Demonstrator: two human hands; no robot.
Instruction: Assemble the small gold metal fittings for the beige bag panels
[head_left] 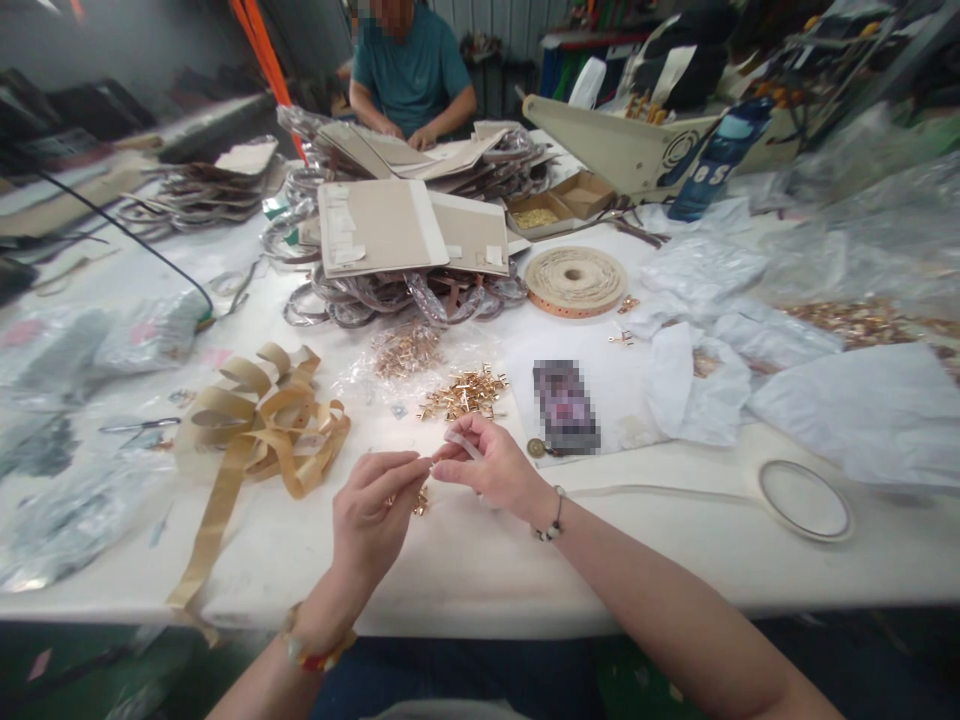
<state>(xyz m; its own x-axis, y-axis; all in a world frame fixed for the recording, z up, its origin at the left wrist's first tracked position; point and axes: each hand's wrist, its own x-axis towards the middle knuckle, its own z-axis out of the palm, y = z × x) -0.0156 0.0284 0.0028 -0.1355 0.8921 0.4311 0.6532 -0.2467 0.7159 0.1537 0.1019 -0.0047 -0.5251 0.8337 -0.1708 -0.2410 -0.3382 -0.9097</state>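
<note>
My left hand (379, 510) is closed in a pinch, its fingertips meeting those of my right hand above the table. Whatever small thing it pinches is too hidden to name. My right hand (495, 465) is closed on a narrow whitish tape strip (466, 446) that curls up over its fingers. A few small gold metal pieces (421, 500) lie just below the left fingers. Beyond both hands sits a heap of gold metal fittings (469, 392). From the roll of tape (804, 502) at the right, a strip runs left towards my right wrist.
Wide tan tape (247, 420) lies in loops at left. Ahead are a bag of gold fittings (409, 348), a phone-like pixelated object (564, 405), a coiled beige roll (576, 282), stacked boards (382, 228) and a blue bottle (720, 160). A person (411, 75) works opposite.
</note>
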